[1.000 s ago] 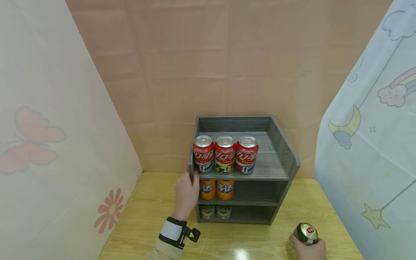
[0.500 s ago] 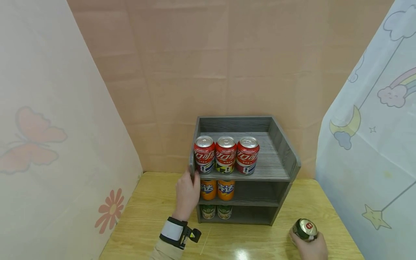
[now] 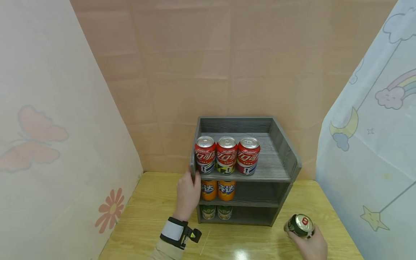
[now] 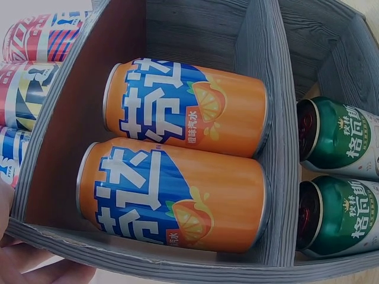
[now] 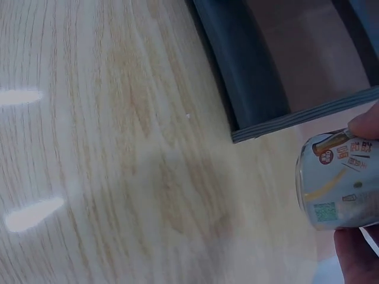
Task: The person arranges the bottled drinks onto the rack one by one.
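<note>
My left hand grips the left side edge of a grey wooden shelf, just under its top board. In my right hand is a green and white drink can, held between thumb and fingers to the right of the shelf's foot. Three red cola cans stand in a row at the left of the top tier. Two orange soda cans stand side by side in the middle tier. On the bottom tier are two green cans like the held one.
The shelf stands on a light wood table before a tan backdrop. White printed sheets hang at the left and right. To the right of the cans, each tier shows bare board.
My right hand has moved the green can a little up and left, closer to the shelf. The left hand keeps its grip on the shelf's edge.
</note>
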{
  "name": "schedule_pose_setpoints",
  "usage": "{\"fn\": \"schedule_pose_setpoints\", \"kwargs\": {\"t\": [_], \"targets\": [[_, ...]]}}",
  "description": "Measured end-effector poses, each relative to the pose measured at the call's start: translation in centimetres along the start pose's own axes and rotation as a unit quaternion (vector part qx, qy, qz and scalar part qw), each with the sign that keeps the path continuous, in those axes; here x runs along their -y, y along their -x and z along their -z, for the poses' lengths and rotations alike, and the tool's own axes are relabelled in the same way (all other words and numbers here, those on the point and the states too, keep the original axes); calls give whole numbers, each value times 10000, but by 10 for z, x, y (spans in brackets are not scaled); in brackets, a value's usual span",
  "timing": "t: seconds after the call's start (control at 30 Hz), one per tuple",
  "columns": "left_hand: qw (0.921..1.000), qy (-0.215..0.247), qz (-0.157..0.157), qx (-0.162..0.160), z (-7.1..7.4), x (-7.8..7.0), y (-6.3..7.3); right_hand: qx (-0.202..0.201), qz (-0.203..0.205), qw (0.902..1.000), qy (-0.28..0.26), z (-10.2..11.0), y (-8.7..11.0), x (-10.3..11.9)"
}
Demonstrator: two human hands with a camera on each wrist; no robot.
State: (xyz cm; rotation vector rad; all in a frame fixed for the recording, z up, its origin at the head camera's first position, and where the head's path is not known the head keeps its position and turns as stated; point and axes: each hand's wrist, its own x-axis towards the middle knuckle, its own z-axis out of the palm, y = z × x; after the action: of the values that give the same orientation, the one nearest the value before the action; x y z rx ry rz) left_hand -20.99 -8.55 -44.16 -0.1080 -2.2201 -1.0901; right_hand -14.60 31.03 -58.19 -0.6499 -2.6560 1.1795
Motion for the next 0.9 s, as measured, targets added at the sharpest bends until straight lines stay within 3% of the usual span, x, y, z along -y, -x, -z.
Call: {"fn": "schedule_pose_setpoints", "kwargs": {"t": [0.47,0.67,0.9], "targets": [[9999,-50,-65,-86,1,2,-1,956,601,9936,-20,22,21,38],[10000,-35,-19,-24,2,0,-1,637,1554,9856,-198,5,33,43],[10000,-8,64,35,2,-3,0,565,2091,9750,-494,-27,39,46]]}}
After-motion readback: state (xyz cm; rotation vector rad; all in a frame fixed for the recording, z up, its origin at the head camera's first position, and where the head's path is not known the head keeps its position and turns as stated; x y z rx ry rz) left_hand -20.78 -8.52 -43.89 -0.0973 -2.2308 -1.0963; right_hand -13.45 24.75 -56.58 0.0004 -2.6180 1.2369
